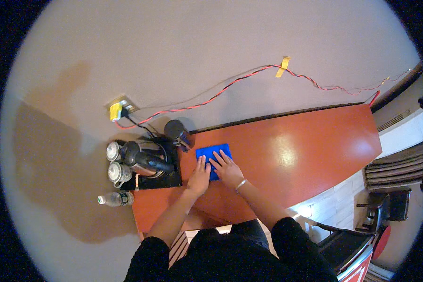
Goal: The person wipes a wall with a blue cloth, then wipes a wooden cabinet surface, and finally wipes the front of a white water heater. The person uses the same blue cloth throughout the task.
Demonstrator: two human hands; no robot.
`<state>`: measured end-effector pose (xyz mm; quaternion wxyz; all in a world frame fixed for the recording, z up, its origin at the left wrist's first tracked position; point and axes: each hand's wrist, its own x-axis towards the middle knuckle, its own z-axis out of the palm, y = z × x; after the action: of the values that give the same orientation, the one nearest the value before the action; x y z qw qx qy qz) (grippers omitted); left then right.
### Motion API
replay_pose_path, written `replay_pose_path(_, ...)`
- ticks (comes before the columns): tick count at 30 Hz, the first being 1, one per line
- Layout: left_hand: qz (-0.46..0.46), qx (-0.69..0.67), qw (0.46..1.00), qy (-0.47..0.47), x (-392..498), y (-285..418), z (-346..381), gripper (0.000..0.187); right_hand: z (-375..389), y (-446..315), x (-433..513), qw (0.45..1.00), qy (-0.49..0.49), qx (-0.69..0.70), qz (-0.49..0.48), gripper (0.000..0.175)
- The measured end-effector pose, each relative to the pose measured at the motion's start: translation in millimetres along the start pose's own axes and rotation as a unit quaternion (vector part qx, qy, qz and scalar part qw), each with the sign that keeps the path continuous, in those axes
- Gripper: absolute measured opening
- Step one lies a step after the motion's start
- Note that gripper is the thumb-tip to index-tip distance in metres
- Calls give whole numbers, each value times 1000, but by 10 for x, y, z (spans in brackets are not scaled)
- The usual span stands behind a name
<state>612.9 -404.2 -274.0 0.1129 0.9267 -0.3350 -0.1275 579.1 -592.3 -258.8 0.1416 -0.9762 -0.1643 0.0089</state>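
Observation:
A folded blue cloth (211, 148) lies flat on a reddish-brown wooden counter (285, 141). My left hand (199, 177) rests palm down at its left side, fingers reaching onto the fabric. From the right, my right hand (229, 172) presses on the cloth with its fingers spread, and a light bracelet (241, 184) circles that wrist. Neither hand grasps the fabric; both cover parts of it. Just beyond the cloth, by the wall, stands a dark lidded container (176, 131).
On the left, a black tray (167, 181) holds an electric kettle (144, 162) and two lidded cups (120, 171). A plastic bottle (116, 199) stands at the counter's left end. Twisted red-black wire (218, 93) runs along the wall from an outlet (123, 105). Chairs (377, 206) are at right.

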Motion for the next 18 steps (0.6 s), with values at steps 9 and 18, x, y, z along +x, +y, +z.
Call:
replay_pose_path(9, -53, -7, 997, 55, 883, -64, -293, 50, -142, 629, 668, 1000, -2, 28, -12, 55)
replay_pose_path(18, 76, -82, 993, 40, 526, 711, 2, 47, -169, 625, -603, 998, 18, -22, 62, 59)
